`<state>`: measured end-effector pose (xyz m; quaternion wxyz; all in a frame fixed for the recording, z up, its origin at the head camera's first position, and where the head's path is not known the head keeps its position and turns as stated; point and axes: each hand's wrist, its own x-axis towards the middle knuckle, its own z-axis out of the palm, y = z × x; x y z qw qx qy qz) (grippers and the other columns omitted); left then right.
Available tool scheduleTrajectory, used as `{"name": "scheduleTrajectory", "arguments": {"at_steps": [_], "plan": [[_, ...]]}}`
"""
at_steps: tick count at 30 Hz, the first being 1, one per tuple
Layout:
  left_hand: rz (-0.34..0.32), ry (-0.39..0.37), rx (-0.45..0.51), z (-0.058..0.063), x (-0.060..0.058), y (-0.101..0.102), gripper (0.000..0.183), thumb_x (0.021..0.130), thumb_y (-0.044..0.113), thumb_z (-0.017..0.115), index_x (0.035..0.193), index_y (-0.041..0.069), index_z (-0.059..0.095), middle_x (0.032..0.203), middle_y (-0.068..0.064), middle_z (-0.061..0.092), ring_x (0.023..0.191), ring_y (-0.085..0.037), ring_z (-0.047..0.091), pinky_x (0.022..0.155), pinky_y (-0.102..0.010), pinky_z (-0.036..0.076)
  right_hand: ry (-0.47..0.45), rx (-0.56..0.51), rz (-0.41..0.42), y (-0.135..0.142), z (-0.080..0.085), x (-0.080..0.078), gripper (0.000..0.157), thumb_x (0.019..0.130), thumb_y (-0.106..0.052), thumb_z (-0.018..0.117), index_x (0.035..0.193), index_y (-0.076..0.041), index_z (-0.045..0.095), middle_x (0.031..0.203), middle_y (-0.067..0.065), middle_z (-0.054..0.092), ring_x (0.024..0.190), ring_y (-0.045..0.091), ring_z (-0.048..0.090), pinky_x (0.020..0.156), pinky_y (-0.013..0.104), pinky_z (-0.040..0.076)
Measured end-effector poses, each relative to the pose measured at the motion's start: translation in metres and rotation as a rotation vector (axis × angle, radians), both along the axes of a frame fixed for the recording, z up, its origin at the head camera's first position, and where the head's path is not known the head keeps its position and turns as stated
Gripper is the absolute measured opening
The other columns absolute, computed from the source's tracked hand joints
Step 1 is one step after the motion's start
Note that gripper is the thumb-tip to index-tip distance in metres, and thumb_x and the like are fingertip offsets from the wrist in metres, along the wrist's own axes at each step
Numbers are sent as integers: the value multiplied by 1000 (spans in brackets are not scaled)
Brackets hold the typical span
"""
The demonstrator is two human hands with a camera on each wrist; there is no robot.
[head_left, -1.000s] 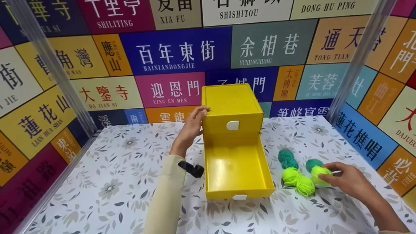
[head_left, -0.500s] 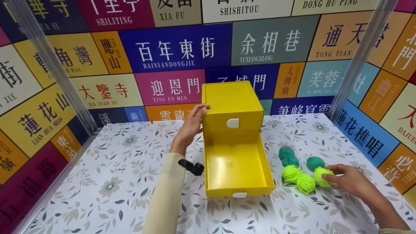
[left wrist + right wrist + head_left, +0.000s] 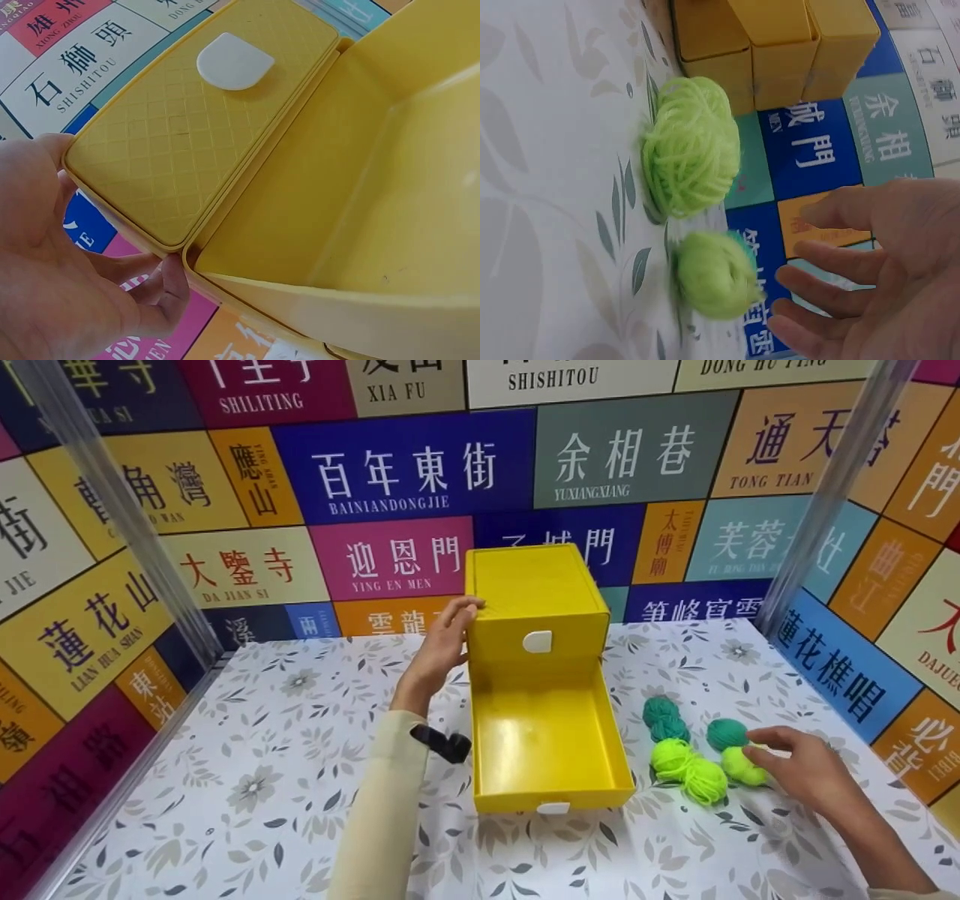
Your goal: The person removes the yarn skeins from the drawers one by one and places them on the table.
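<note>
A yellow two-drawer box (image 3: 537,581) stands at mid-table, its lower drawer (image 3: 551,742) pulled out and its upper drawer front (image 3: 180,135) flush. My left hand (image 3: 437,649) holds the box's upper left side, fingertips at the top edge; in the left wrist view curled fingers (image 3: 169,292) touch the side near the seam between drawers. My right hand (image 3: 814,772) is beside a neon yellow-green yarn ball (image 3: 741,767), which looks blurred in the right wrist view. There the loosely spread fingers (image 3: 832,292) stand apart from it. A green yarn ball (image 3: 726,733) lies just behind.
To the left of that pair lie two more neon yarn balls (image 3: 690,772), with dark green ones (image 3: 665,718) behind them. Patterned panels (image 3: 405,472) wall the table's back and sides. A black band with a camera (image 3: 442,744) sits on the left wrist.
My right hand has let go of the neon yarn ball and drawn slightly away from it. The ball now sits in front of the green one. My left hand keeps its hold on the box.
</note>
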<state>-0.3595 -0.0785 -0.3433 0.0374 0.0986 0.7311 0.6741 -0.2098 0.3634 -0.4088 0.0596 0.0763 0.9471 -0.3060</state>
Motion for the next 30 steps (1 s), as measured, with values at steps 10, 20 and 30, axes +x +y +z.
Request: {"name": "scheduleTrajectory", "arguments": {"at_steps": [10, 20, 30], "plan": [[3, 0, -3, 0, 1, 1, 30, 108, 38, 40, 132, 24, 53, 143, -10, 50, 132, -34, 53, 113, -62, 38, 119, -38, -21, -34, 17, 11, 57, 103, -48, 48, 136, -3, 57, 141, 29, 53, 127, 51, 47, 94, 58, 51], [0, -1, 17, 1, 1, 0, 30, 108, 37, 41, 131, 23, 54, 142, -10, 48, 131, -34, 53, 113, -61, 38, 150, -180, 15, -82, 28, 27, 48, 102, -47, 51, 123, -7, 67, 123, 17, 67, 102, 24, 65, 75, 23, 57], [8, 1, 10, 0, 0, 1, 30, 108, 37, 40, 131, 24, 53, 144, -11, 48, 132, -35, 52, 112, -61, 39, 68, -420, 191, -133, 24, 50, 34, 102, -32, 58, 113, -4, 71, 102, 7, 73, 86, 15, 67, 70, 27, 59]]}}
